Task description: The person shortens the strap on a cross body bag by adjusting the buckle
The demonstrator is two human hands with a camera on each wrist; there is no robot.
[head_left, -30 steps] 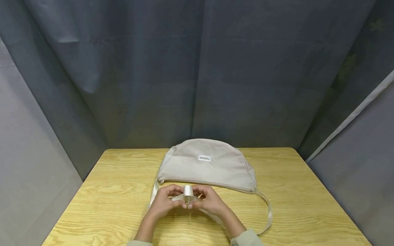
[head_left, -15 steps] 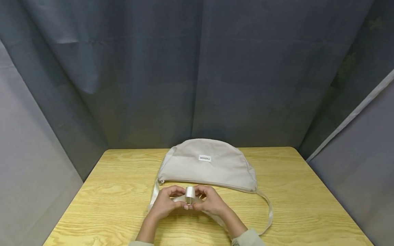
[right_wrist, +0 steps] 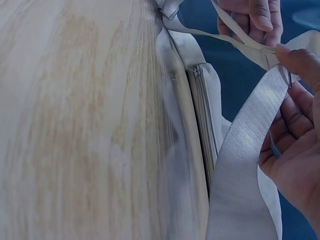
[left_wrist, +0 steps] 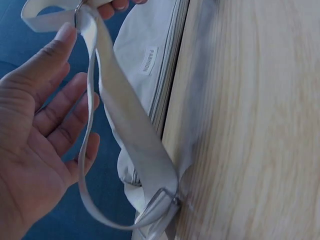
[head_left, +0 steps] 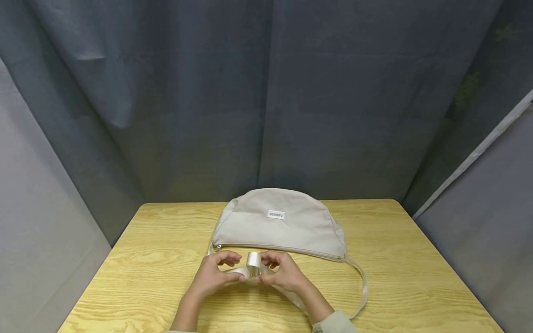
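A light beige shoulder bag (head_left: 300, 236) lies on the table behind both hands, its zipper side toward me and a small label on its front. The bag's webbing strap (head_left: 253, 262) rises in a small loop between the hands. My right hand (head_left: 287, 274) pinches the strap between thumb and fingers, right at a thin metal slider buckle (right_wrist: 289, 80). My left hand (head_left: 209, 276) stands beside the loop with relaxed, spread fingers, its thumb tip close to the strap. In the left wrist view, another metal buckle (left_wrist: 164, 196) sits lower on the hanging strap.
The wood-grain table (head_left: 154, 259) extends on both sides of the bag. Dark grey-blue curtain (head_left: 208, 115) stands behind it, with lighter grey panels left and right. A length of strap (head_left: 364, 286) curves over the table at the bag's right end.
My left hand has drawn back to the left and its fingers have spread away from the strap loop. The loop tilts slightly left; the right hand keeps its pinch, and the bag has stayed put.
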